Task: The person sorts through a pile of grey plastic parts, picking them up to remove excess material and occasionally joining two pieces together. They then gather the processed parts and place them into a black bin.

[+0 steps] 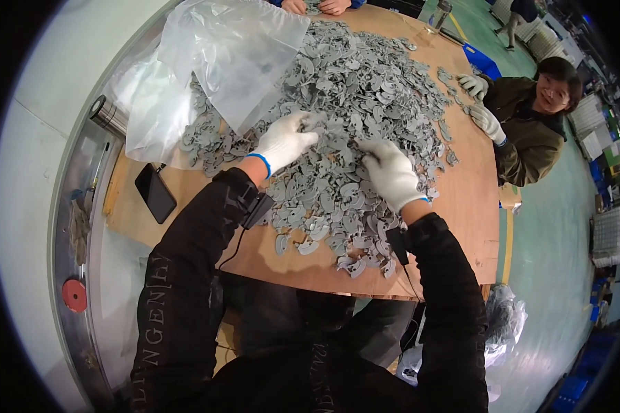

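A large heap of flat, curved grey parts [351,89] covers much of the wooden table. My left hand [285,143], in a white glove with a blue cuff, reaches into the middle of the heap. Its fingers point right among the parts; motion smears their tips, so I cannot make out a grip. Opposite it, my right hand [395,173] wears a matching white glove. Its greyed fingers are bent toward the left, touching the heap, with the thumb apart from them and no part visibly held.
Clear plastic sheeting [238,55] lies over the heap's far left. A black phone [156,193] and a metal flask [109,115] are at the left. Gloved co-worker's hands [486,122] rest at the right edge; another person's bare hands [335,6] are at the far edge. A blue bin [482,60] stands beyond.
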A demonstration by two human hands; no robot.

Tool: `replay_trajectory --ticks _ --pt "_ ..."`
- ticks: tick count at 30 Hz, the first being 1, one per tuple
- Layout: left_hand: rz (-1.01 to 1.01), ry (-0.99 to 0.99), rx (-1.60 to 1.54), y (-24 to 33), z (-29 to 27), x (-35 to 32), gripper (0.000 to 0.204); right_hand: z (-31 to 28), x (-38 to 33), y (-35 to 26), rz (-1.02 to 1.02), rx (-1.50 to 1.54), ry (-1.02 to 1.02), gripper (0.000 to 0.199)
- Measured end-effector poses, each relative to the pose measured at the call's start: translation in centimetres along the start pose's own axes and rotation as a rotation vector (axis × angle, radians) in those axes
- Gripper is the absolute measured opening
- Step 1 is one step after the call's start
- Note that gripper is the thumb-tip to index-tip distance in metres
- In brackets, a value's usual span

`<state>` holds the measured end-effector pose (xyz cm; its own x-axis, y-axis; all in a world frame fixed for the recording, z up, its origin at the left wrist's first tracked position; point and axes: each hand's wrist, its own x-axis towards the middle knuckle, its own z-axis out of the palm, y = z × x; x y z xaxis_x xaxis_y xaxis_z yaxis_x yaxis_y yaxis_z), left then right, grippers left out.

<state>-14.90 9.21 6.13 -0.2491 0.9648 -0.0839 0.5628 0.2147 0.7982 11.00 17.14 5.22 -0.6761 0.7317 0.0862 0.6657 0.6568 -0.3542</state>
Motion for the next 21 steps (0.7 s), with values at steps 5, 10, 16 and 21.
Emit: replay_trajectory --ticks 5,10,16,21 --pt "-0.190 -0.121 -0.447 1.0 -0.2 -1.0 0.036 -1.4 -2.2 1.0 0.281 1.037 0.111 0.037" --pt "-0.236 -0.386 -0.828 0.1 1.1 -1.9 0.036 -2.1 -3.7 1.2 0.364 1.683 0.054 0.036" --pt "-0.376 -0.284 -1.385 4.3 4.6 -5.8 0.032 -3.0 -5.8 -1.0 0.363 1.939 0.013 0.038" --pt "-0.398 -0.396 -1.504 4.8 5.2 -7.5 0.025 -1.6 -7.2 0.2 0.317 1.898 0.014 0.038"
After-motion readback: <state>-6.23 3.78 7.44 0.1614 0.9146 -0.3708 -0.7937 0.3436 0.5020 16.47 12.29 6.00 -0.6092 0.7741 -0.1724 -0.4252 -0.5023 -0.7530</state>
